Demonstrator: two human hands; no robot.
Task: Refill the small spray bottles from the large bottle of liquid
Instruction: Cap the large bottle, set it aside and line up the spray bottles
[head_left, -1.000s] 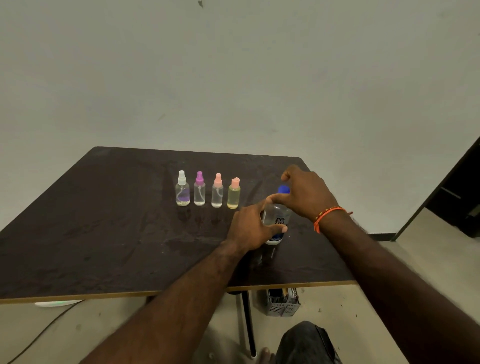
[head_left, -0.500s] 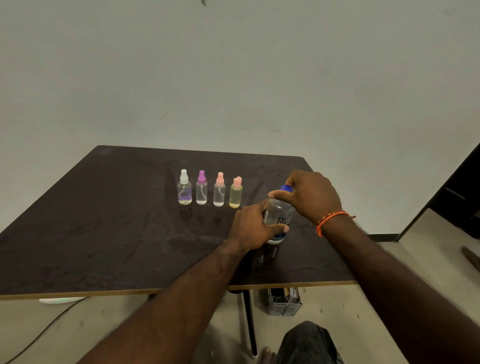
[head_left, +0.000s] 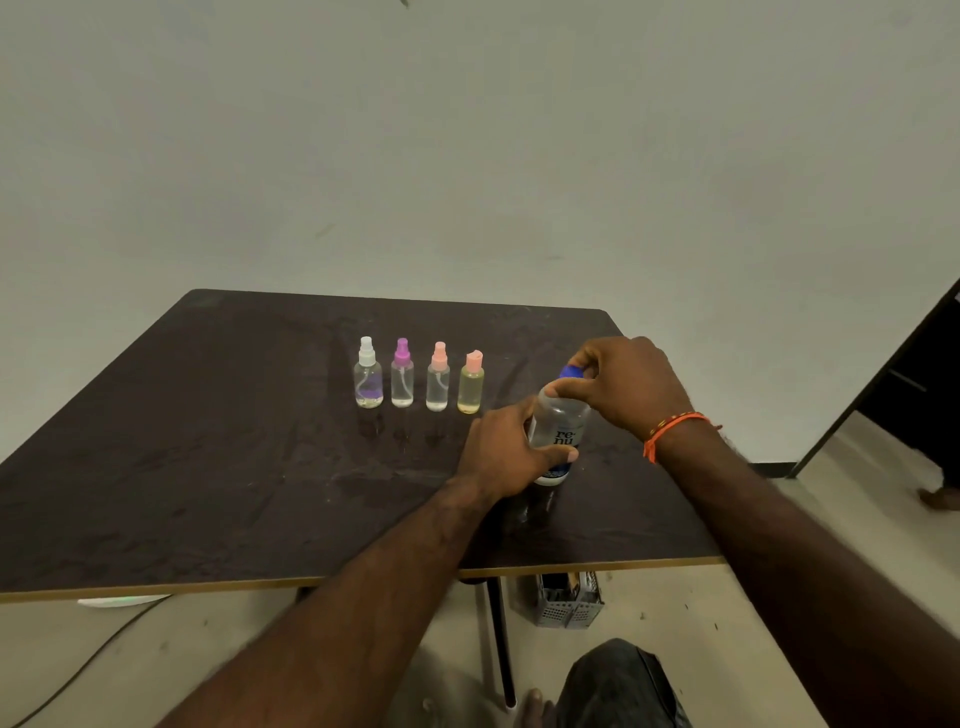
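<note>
Large bottle (head_left: 560, 426): upright on the table (head_left: 208, 467), right of centre, near the front edge; clear body, dark lettering, part filled with clear liquid.
Blue cap (head_left: 571, 372): on top of the large bottle, mostly covered by fingers.
Left hand (head_left: 506, 452): wrapped round the lower body of the large bottle, thumb across the front below the lettering, fingers curled behind.
Right hand (head_left: 626, 384): over the bottle top, thumb and fingers curled and pinching the blue cap; orange thread band (head_left: 670, 431) on the wrist.
Small bottles: four in a row, upright, left of the large bottle and well apart from both hands, close beside one another without touching.
White-top bottle (head_left: 368, 374): leftmost, purple tint at the bottom.
Purple-top bottle (head_left: 402, 382): second, a little clear liquid.
Pink-top bottle (head_left: 438, 379): third, a little clear liquid.
Yellow bottle (head_left: 471, 384): rightmost, pink flip cap, filled high with yellowish liquid.
Table: dark top, pale edge band, smeared surface.
Under the table: grey basket (head_left: 569, 600) on the floor by the table leg; cable (head_left: 78, 670) on the floor at left.
Bottom edge: dark-clad knee (head_left: 618, 686) and a bare foot.
</note>
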